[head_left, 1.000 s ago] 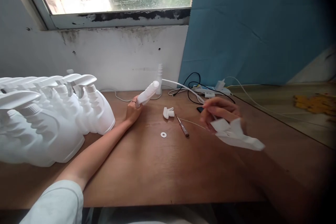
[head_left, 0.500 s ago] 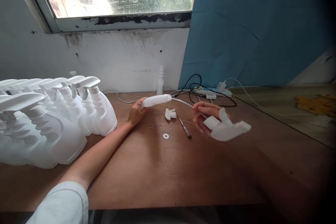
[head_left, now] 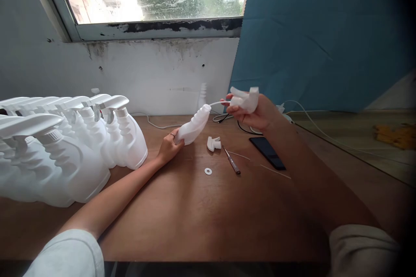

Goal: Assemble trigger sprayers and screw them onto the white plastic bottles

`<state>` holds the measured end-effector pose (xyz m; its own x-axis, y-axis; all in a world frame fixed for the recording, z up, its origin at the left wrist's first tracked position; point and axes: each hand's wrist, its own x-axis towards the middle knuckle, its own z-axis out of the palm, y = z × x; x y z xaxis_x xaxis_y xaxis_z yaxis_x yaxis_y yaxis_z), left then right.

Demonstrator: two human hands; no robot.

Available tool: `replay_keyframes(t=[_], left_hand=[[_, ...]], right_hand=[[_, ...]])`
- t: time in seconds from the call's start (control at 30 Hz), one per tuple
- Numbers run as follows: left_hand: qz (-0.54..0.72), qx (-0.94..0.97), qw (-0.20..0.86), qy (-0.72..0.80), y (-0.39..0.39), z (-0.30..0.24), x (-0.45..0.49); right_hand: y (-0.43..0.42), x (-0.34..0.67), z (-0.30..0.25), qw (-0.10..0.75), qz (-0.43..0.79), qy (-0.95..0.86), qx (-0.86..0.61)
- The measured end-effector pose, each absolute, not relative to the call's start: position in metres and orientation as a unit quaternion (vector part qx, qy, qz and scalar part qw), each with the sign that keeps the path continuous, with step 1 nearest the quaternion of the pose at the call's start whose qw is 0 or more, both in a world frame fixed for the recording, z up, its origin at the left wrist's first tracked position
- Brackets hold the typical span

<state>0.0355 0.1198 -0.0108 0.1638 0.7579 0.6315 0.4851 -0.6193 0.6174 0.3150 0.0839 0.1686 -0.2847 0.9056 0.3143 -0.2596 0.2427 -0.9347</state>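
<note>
My left hand (head_left: 171,146) is closed round the base of a white plastic bottle (head_left: 194,126), which tilts with its neck up to the right. In my right hand (head_left: 248,114) is a white spray trigger head (head_left: 246,98), held above the table. Its thin clear tube (head_left: 218,103) bends left, and the tube's end is at the bottle's mouth; how deep it sits inside I cannot tell. On the table below lie a second trigger head (head_left: 213,143), a screwdriver (head_left: 231,161), a white washer (head_left: 208,171) and a loose thin tube (head_left: 275,171).
Rows of white spray bottles (head_left: 78,156) with trigger heads stand at the left. One more bottle (head_left: 203,94) stands by the wall. A dark phone (head_left: 267,153) lies under my right forearm. Cables (head_left: 250,130) run along the back, below a blue sheet (head_left: 312,39).
My right hand has moved up and left with the trigger head, which has turned over. The bottle has tipped from nearly level to neck-up. The phone now shows.
</note>
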Motion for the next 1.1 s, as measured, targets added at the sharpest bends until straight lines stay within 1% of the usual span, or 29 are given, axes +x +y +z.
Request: replay_keyframes(t=[0.1, 0.17, 0.3, 0.37, 0.5, 0.7, 0.83, 0.9, 1.0, 1.1], left_hand=[[0.499, 0.737, 0.177, 0.42, 0.113, -0.012, 0.032], [0.499, 0.735, 0.197, 0.414, 0.11, -0.012, 0.031], [0.49, 0.752, 0.233, 0.375, 0.105, -0.009, 0.032], [0.48, 0.77, 0.24, 0.344, 0.103, -0.009, 0.033], [0.462, 0.797, 0.244, 0.302, 0.1, -0.007, 0.033], [0.457, 0.799, 0.255, 0.298, 0.1, -0.007, 0.032], [0.458, 0.792, 0.277, 0.295, 0.101, -0.007, 0.032], [0.456, 0.789, 0.284, 0.299, 0.1, -0.007, 0.031], [0.445, 0.789, 0.298, 0.301, 0.099, -0.007, 0.032], [0.485, 0.747, 0.331, 0.313, 0.098, 0.002, 0.036]], right_hand=[[0.083, 0.31, 0.176, 0.518, 0.627, -0.543, -0.212], [0.08, 0.305, 0.177, 0.533, 0.621, -0.548, -0.171], [0.078, 0.29, 0.17, 0.585, 0.497, -0.606, -0.207], [0.08, 0.282, 0.163, 0.598, 0.443, -0.627, -0.231], [0.086, 0.271, 0.149, 0.558, 0.4, -0.67, -0.284], [0.083, 0.253, 0.15, 0.498, 0.434, -0.703, -0.262], [0.082, 0.245, 0.159, 0.471, 0.402, -0.724, -0.302], [0.085, 0.24, 0.155, 0.463, 0.431, -0.717, -0.294], [0.094, 0.23, 0.137, 0.493, 0.525, -0.661, -0.21], [0.101, 0.218, 0.116, 0.556, 0.547, -0.605, -0.158]])
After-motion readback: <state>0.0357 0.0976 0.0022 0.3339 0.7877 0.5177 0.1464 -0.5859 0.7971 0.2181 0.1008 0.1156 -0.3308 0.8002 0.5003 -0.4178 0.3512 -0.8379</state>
